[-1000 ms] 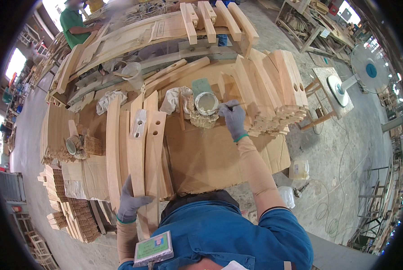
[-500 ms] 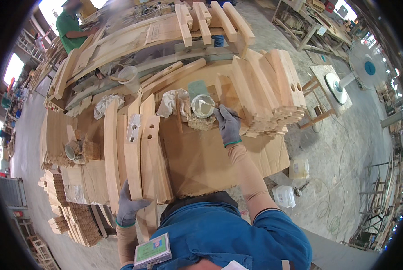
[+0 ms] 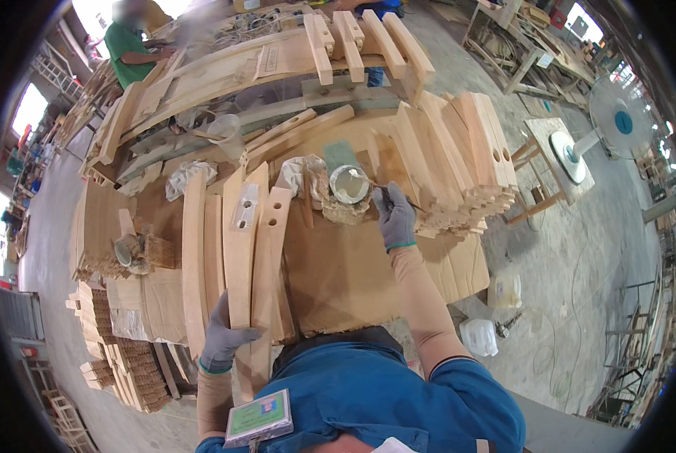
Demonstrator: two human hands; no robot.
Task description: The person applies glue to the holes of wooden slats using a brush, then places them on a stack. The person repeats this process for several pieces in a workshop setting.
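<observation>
My left hand [image 3: 228, 337], in a grey glove, is wrapped round the near part of a curved wooden piece [image 3: 240, 283]. The holes at its far end are smeared with white paste [image 3: 246, 204]. Beside it on the right lies a similar piece [image 3: 272, 245] with two bare holes. My right hand [image 3: 397, 217], also gloved, pinches a thin stick-like tool [image 3: 379, 186] whose far end carries white paste. That end is over the mouth of a round tub [image 3: 348, 198] of pale paste. The tool's exact kind is not clear.
Stacked wooden pieces [image 3: 459, 155] stand right of the tub on a cardboard-covered bench [image 3: 345, 279]. Crumpled cloth [image 3: 191, 178] and a clear plastic cup [image 3: 226, 134] lie farther back. A fan [image 3: 580, 151] stands at right. A person in green [image 3: 126, 53] works at far left.
The wooden piece in my left hand has shifted slightly right and away from me. My right hand has moved a little right, its tool still over the tub. The view has shifted slightly.
</observation>
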